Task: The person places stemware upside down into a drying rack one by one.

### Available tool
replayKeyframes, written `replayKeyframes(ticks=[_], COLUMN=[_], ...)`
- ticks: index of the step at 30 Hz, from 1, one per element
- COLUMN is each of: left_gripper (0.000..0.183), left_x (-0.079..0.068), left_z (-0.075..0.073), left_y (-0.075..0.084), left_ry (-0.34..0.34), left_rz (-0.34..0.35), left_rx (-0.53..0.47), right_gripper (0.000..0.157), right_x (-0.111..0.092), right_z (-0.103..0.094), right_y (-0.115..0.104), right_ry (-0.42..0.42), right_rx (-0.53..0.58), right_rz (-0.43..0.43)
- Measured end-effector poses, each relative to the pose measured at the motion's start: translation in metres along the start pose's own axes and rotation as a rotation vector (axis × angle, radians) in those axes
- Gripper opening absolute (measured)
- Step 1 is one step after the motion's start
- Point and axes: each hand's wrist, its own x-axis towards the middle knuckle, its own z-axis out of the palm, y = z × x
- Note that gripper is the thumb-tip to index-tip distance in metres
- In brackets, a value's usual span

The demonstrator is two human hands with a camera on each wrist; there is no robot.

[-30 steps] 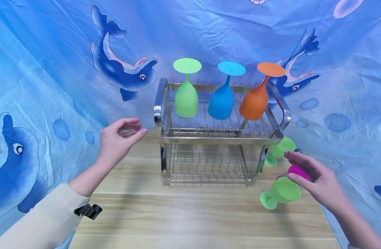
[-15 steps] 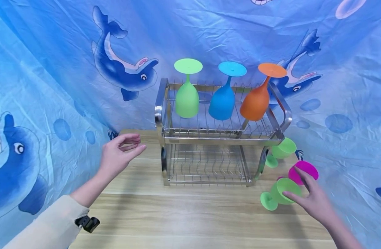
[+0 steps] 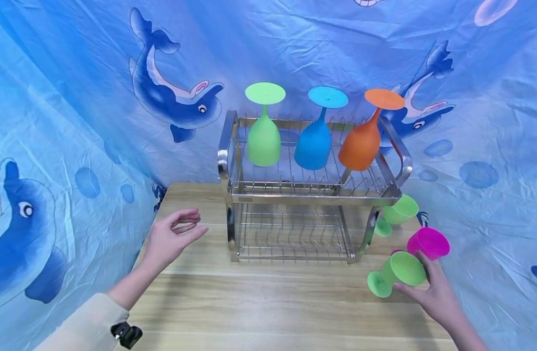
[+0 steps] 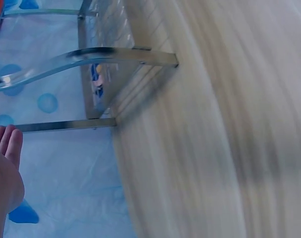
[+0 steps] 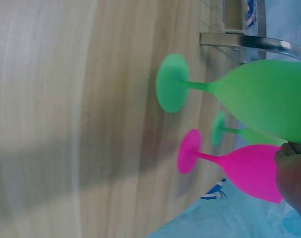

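Three stemmed goblets stand upside down on the rack's upper tier: a green one (image 3: 264, 144), a blue one (image 3: 313, 146) and an orange one (image 3: 360, 146). To the rack's right, a near green goblet (image 3: 402, 270) stands upright on its foot. My right hand (image 3: 435, 292) holds its bowl near the rim, thumb on the near side and fingers on the far side. Just behind are a magenta goblet (image 3: 428, 243) and another green goblet (image 3: 400, 210), both upright. My left hand (image 3: 171, 236) hovers left of the rack, fingers loosely bent, holding nothing.
The two-tier metal dish rack (image 3: 314, 199) stands at the back middle of the wooden table (image 3: 268, 302); its lower tier (image 3: 294, 234) has wire slots. A blue dolphin-print sheet (image 3: 97, 97) hangs behind and along both sides.
My right hand has come down and inward from above the right-hand goblets to the near green goblet's rim. My left hand has sunk lower beside the rack. The goblets have stayed in place.
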Motion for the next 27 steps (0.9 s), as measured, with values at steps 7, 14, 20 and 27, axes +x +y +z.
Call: replayKeyframes(ticks=[7, 14, 20, 27], left_gripper=[0.053, 0.056, 0.059, 0.06], left_x=[-0.014, -0.023, -0.029, -0.033], left_z=[0.008, 0.013, 0.016, 0.019], left_y=[-0.015, -0.025, -0.03, -0.031], left_ry=[-0.055, -0.095, -0.121, -0.134], left_rz=[-0.014, -0.002, -0.023, -0.025], left_rx=[-0.042, -0.064, -0.062, -0.079], right_gripper=[0.109, 0.1, 0.086, 0.081], right_x=[-0.004, -0.008, -0.008, 0.0], right_z=[0.011, 0.019, 0.022, 0.017], right_y=[0.01, 0.015, 0.012, -0.003], right_ry=[0.04, 0.04, 0.086, 0.054], right_rx=[0.043, 0.138, 0.183, 0.244], right_rz=[0.06, 0.181, 0.201, 0.191])
